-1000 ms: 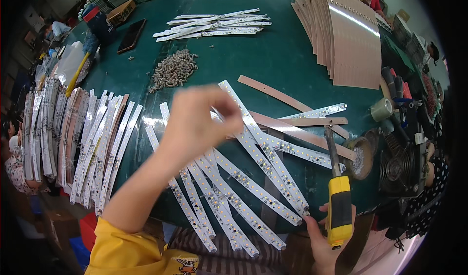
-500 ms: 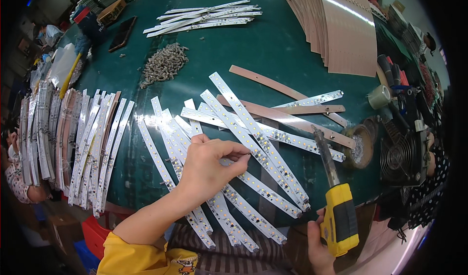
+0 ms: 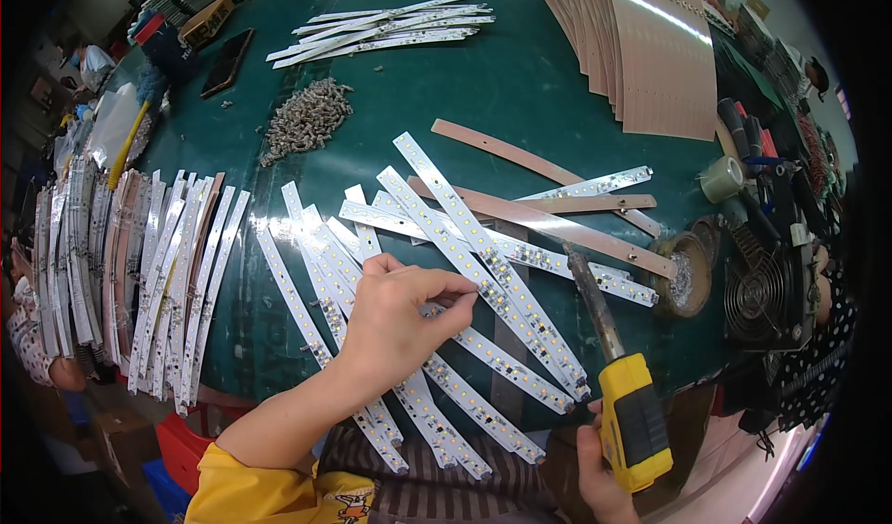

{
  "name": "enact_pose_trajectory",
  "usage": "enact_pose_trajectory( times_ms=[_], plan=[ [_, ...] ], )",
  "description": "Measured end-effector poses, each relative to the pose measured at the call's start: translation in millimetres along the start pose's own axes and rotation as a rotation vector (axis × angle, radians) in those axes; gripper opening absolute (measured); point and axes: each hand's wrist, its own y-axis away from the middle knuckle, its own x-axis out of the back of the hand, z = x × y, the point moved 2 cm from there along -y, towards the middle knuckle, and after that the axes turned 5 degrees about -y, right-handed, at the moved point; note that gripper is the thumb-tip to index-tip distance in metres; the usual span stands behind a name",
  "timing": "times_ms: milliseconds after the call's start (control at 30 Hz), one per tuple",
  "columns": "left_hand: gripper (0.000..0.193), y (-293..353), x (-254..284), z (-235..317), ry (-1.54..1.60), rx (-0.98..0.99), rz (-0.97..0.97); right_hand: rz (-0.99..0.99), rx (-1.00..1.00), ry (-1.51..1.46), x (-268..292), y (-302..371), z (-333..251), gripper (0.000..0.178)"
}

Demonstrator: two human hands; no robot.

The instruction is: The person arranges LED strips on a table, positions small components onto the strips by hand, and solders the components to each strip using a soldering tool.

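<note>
My left hand [image 3: 400, 315] reaches over a fan of white LED strips [image 3: 506, 361], thumb and forefinger pinched together. Whatever small thing sits between those fingertips is too tiny to make out; they are right at the edge of one long LED strip [image 3: 446, 227]. At the lower right, my right hand [image 3: 596, 468] is wrapped round the yellow and black handle of a soldering iron [image 3: 634, 422]. Its dark metal shaft points up and away, with the tip near a copper-coloured strip [image 3: 548, 227]. Part of the right hand is hidden behind the handle.
Small metal parts lie heaped [image 3: 307, 120] on the green table [image 3: 400, 87]. More strips [image 3: 381, 32] lie at the far side; bundled strips [image 3: 181, 282] line the left edge. Brown boards [image 3: 664, 69] stand far right, near a tape roll [image 3: 720, 180], a round container [image 3: 686, 278] and a fan [image 3: 757, 301].
The soldering iron in my right hand has swung to the left, its tip nearing the LED strips. My left hand keeps its pinch in nearly the same place.
</note>
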Motion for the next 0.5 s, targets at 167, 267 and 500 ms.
enact_pose_trajectory(
  times_ms=[167, 267, 500],
  plan=[
    [0.008, -1.0, 0.3, -0.6, 0.004, 0.06, -0.048, -0.067, -0.281, -0.098, 2.1, 29.3, 23.6, 0.037],
    [0.008, 0.5, 0.1, 0.3, -0.033, 0.062, -0.019, -0.073, -0.211, -0.106, 0.8, 28.3, 24.9, 0.037],
    [0.006, 3.1, -1.4, 1.4, -0.152, 0.002, 0.046, -0.039, -0.134, -0.344, -2.7, 15.1, 24.4, 0.039]
  ],
)
